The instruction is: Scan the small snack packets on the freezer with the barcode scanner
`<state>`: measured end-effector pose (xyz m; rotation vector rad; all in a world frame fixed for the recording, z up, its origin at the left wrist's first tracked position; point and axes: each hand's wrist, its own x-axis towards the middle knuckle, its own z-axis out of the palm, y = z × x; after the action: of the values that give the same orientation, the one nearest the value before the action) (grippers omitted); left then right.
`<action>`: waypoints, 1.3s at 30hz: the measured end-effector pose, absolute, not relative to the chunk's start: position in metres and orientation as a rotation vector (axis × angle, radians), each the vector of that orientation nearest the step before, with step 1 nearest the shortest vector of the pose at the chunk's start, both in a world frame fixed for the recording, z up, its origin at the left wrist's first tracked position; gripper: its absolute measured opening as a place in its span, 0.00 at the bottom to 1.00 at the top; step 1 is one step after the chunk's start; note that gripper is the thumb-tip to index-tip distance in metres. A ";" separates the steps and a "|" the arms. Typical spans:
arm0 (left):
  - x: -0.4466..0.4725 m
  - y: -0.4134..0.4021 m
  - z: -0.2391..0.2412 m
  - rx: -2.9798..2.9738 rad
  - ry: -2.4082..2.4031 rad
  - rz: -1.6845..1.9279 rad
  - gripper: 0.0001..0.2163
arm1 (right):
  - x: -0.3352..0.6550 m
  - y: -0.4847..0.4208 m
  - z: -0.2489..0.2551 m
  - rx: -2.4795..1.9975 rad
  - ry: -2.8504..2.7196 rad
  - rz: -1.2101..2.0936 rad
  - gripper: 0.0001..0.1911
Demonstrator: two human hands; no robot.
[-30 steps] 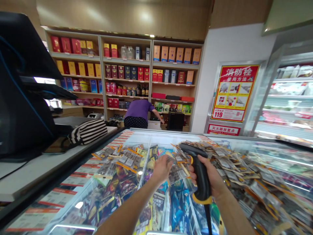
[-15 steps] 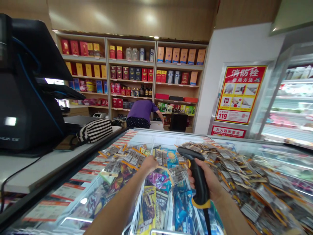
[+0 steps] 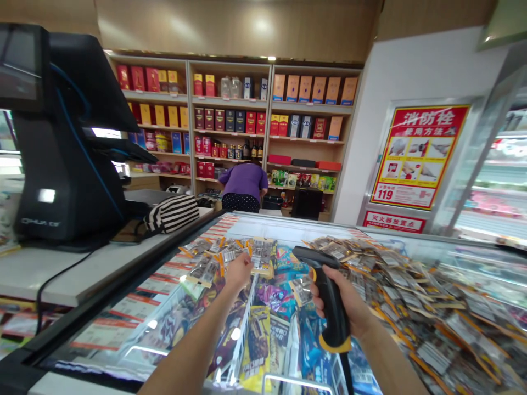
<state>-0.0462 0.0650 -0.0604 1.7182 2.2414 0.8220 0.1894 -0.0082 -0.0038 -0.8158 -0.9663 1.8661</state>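
Note:
My right hand (image 3: 349, 299) grips a black barcode scanner (image 3: 329, 296) with yellow trim, its head pointing left and its cord hanging down. To the left, my left hand (image 3: 240, 270) is closed, fingertips pinched at the edge of a small clear packet (image 3: 262, 253) with an orange border; its grip is partly hidden. Similar packets (image 3: 203, 270) lie left of that hand on the freezer's glass top. Just left of the scanner grip lies another packet (image 3: 302, 291). A large heap of the same packets (image 3: 411, 296) covers the glass on the right.
Beneath the glass, wire baskets hold coloured ice-cream wrappers (image 3: 257, 340). On the left counter (image 3: 61, 274) stand a black till (image 3: 69, 148) and a striped bag (image 3: 173, 213). A person in purple (image 3: 246, 184) bends by the back shelves (image 3: 230, 101). A red poster (image 3: 420, 156) hangs right.
My left hand has moved left and slightly away from the scanner. The view has turned a little left. In the background, the person's outstretched arm has drawn in.

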 end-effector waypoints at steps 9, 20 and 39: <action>-0.042 0.060 -0.063 1.760 2.248 0.912 0.10 | 0.191 -0.013 -0.001 -0.786 -0.983 1.857 0.13; -0.053 0.061 -0.060 1.657 2.397 0.941 0.09 | 0.196 -0.010 0.001 -0.832 -0.957 1.807 0.13; -0.003 0.042 -0.040 2.015 2.251 0.840 0.14 | 0.227 0.001 0.003 -0.800 -0.896 1.696 0.12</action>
<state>-0.0034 0.0415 -0.0396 2.0155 2.2514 0.8398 0.2272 0.0014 0.0034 -0.8005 -0.8965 1.6959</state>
